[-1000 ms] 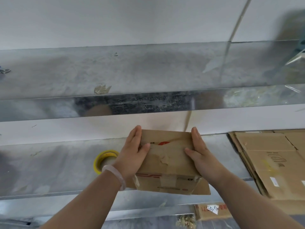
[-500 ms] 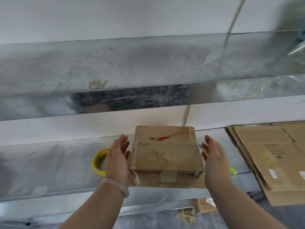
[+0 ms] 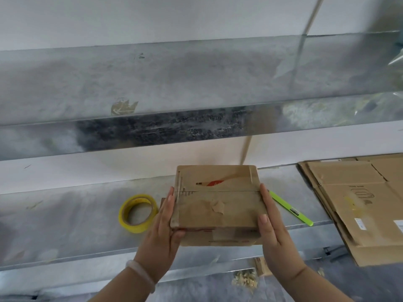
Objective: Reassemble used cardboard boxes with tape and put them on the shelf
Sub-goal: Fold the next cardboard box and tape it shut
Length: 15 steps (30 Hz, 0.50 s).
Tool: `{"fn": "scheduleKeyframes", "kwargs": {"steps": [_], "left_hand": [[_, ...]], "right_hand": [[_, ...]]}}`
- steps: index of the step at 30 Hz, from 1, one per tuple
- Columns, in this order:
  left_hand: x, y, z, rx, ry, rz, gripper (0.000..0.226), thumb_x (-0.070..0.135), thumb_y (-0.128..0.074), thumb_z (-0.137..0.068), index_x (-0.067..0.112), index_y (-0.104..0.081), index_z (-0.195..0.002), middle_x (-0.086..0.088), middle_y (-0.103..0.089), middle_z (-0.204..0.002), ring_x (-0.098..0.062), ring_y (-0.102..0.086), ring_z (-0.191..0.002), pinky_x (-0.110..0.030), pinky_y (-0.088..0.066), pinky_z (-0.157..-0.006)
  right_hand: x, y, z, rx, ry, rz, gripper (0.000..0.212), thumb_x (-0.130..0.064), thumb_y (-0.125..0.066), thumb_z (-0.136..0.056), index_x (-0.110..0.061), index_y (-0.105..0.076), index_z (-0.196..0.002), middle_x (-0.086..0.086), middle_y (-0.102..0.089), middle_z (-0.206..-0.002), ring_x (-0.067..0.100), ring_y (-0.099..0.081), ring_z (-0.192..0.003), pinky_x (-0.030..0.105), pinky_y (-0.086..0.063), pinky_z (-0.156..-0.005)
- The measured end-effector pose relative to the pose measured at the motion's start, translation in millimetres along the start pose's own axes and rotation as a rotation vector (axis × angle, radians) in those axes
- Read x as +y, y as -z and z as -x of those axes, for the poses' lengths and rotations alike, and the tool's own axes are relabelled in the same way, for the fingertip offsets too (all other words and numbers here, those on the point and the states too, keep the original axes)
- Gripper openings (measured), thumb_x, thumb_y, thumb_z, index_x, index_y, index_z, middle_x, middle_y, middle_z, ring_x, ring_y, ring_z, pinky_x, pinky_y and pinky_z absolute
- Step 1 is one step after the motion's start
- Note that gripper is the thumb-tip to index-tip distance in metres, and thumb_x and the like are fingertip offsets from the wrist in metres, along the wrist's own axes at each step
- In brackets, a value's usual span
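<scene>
Here the left hand [image 3: 164,225] and right hand [image 3: 272,225] press straight fingers flat against opposite sides of the box [image 3: 218,205], holding it at the shelf's [image 3: 65,225] front, between tape [image 3: 139,228] and green cutter [image 3: 290,207].

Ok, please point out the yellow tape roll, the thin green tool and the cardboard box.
yellow tape roll [image 3: 134,228]: head view, near outer wall of the ring.
thin green tool [image 3: 287,205]: head view, middle of its shaft.
cardboard box [image 3: 218,207]: head view, centre of its top face.
</scene>
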<state>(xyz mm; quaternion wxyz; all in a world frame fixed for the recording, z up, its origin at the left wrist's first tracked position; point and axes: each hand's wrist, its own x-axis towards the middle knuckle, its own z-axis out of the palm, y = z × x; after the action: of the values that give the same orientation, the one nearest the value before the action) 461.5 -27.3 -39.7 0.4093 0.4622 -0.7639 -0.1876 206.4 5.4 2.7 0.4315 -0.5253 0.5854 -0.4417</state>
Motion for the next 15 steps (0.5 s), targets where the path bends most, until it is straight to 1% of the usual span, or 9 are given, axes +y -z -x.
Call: {"fn": "scheduleKeyframes", "kwargs": {"steps": [3, 5, 7, 8, 10, 11, 12, 13, 15], "left_hand": [[-5, 2, -4, -0.02, -0.048, -0.038, 0.067, 0.055, -0.032, -0.101, 0.031, -0.002, -0.157, 0.007, -0.012, -0.164, -0.02, -0.03, -0.145, -0.032, -0.033, -0.113], [-8, 13, -8, -0.092, -0.1, -0.095, 0.073, 0.058, -0.039, -0.098, 0.03, -0.006, -0.157, 0.007, -0.011, -0.164, -0.01, -0.024, -0.147, -0.02, -0.027, -0.115], [-5, 29, -13, -0.161, -0.1, -0.098, 0.074, 0.062, -0.042, -0.095, 0.027, -0.019, -0.156, 0.006, -0.018, -0.163, -0.007, -0.026, -0.145, -0.018, -0.026, -0.114], [-1, 36, -18, -0.16, -0.079, -0.097, 0.069, 0.063, -0.038, -0.096, 0.026, -0.028, -0.153, 0.007, -0.024, -0.16, -0.006, -0.028, -0.144, -0.02, -0.027, -0.114], [15, 43, -30, -0.066, 0.012, -0.129, 0.061, 0.061, -0.028, -0.099, 0.026, -0.038, -0.148, 0.015, -0.032, -0.154, -0.001, -0.03, -0.141, -0.023, -0.028, -0.114], [24, 42, -40, -0.024, 0.068, -0.156, 0.06, 0.059, -0.026, -0.099, 0.025, -0.039, -0.147, 0.019, -0.03, -0.153, 0.003, -0.027, -0.141, -0.02, -0.026, -0.115], [31, 39, -50, -0.029, 0.111, -0.186, 0.061, 0.058, -0.025, -0.097, 0.025, -0.037, -0.148, 0.02, -0.025, -0.155, 0.006, -0.022, -0.142, -0.017, -0.021, -0.117], [36, 35, -61, -0.095, 0.136, -0.213, 0.067, 0.06, -0.023, -0.094, 0.025, -0.033, -0.15, 0.02, -0.018, -0.158, 0.007, -0.014, -0.144, -0.017, -0.016, -0.118], [41, 28, -76, -0.297, 0.168, -0.262, 0.082, 0.067, -0.01, -0.085, 0.025, -0.017, -0.155, 0.021, 0.003, -0.159, 0.01, 0.008, -0.143, -0.017, 0.0, -0.119]], "right_hand": [[-6, 9, -2, -0.06, -0.001, 0.054, 0.058, -0.076, -0.035, -0.082, -0.073, -0.019, -0.137, -0.049, -0.024, -0.143, -0.016, -0.023, -0.138, 0.011, -0.024, -0.112], [-14, 17, -6, -0.07, 0.034, 0.175, 0.053, -0.071, -0.037, -0.085, -0.072, -0.023, -0.135, -0.046, -0.024, -0.144, -0.017, -0.022, -0.137, 0.016, -0.026, -0.113], [-27, 23, -10, -0.05, 0.062, 0.376, 0.048, -0.053, -0.04, -0.093, -0.064, -0.025, -0.137, -0.044, -0.013, -0.15, -0.019, -0.015, -0.136, 0.023, -0.023, -0.115], [-34, 24, -14, -0.054, 0.07, 0.479, 0.051, -0.045, -0.04, -0.096, -0.057, -0.023, -0.143, -0.042, -0.005, -0.153, -0.017, -0.012, -0.137, 0.023, -0.021, -0.115], [-46, 24, -23, -0.092, 0.076, 0.649, 0.057, -0.038, -0.038, -0.1, -0.042, -0.018, -0.153, -0.034, 0.002, -0.156, -0.008, -0.009, -0.142, 0.021, -0.015, -0.115], [-52, 24, -28, -0.111, 0.078, 0.717, 0.058, -0.041, -0.036, -0.101, -0.037, -0.016, -0.155, -0.03, 0.001, -0.159, -0.003, -0.009, -0.145, 0.021, -0.012, -0.116], [-57, 23, -33, -0.13, 0.071, 0.774, 0.06, -0.045, -0.032, -0.102, -0.032, -0.012, -0.157, -0.025, 0.0, -0.161, 0.001, -0.008, -0.147, 0.022, -0.01, -0.117], [-61, 22, -38, -0.152, 0.055, 0.83, 0.063, -0.048, -0.029, -0.102, -0.029, -0.008, -0.158, -0.02, 0.001, -0.163, 0.004, -0.006, -0.149, 0.022, -0.007, -0.117], [-64, 21, -46, -0.201, 0.031, 0.96, 0.067, -0.05, -0.023, -0.103, -0.022, 0.003, -0.158, -0.011, 0.009, -0.165, 0.009, 0.0, -0.151, 0.022, -0.003, -0.117]]}}
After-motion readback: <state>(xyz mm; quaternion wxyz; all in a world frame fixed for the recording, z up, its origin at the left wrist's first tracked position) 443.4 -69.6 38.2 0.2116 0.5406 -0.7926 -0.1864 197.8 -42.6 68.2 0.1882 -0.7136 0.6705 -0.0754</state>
